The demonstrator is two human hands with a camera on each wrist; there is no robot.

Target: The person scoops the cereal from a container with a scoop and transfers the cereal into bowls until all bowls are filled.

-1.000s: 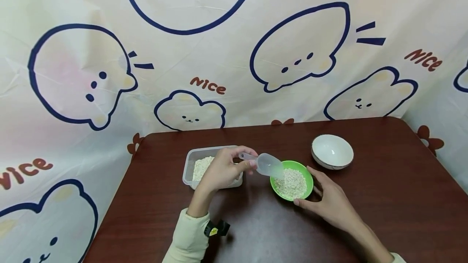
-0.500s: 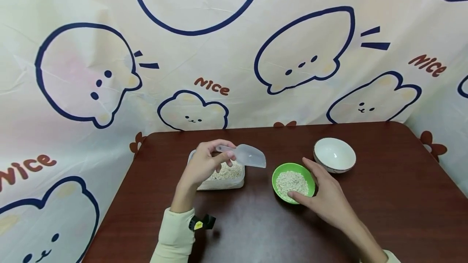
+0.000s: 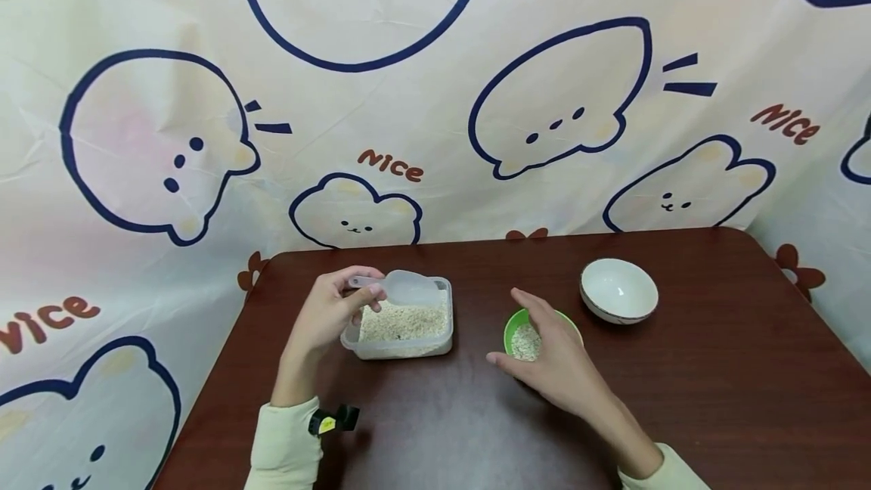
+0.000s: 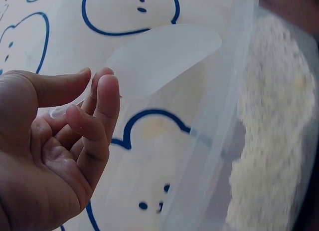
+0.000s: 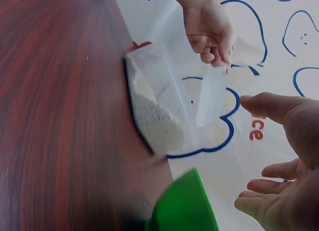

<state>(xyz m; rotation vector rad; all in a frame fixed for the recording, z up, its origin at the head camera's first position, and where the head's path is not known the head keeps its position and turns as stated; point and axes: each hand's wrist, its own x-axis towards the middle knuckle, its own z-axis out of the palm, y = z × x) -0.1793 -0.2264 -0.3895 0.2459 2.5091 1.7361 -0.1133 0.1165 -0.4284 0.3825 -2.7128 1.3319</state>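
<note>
My left hand (image 3: 325,314) pinches the handle of a clear plastic scoop (image 3: 411,289) between thumb and fingers. The scoop is over a clear rectangular container (image 3: 408,352) that holds pale, oat-like flakes (image 3: 407,320). In the left wrist view, the scoop's bowl (image 4: 164,59) looks bare, and the flakes lie beyond the container wall. My right hand (image 3: 561,365), thumb and fingers spread apart, is close over a small green bowl (image 3: 515,320) and hides much of it. Some flakes show inside that bowl. The right wrist view has the green bowl (image 5: 184,206) below the right hand, which holds nothing.
A white bowl (image 3: 619,289) with a patterned outside stands at the back right of the dark brown table (image 3: 735,354). Behind the table hangs a pale cloth (image 3: 449,195) printed with blue cartoon outlines. A black band (image 3: 333,420) is on the left wrist.
My left hand has carried the scoop left, from over the green bowl to over the container. The right hand has come off the green bowl's rim and shifted left above it.
</note>
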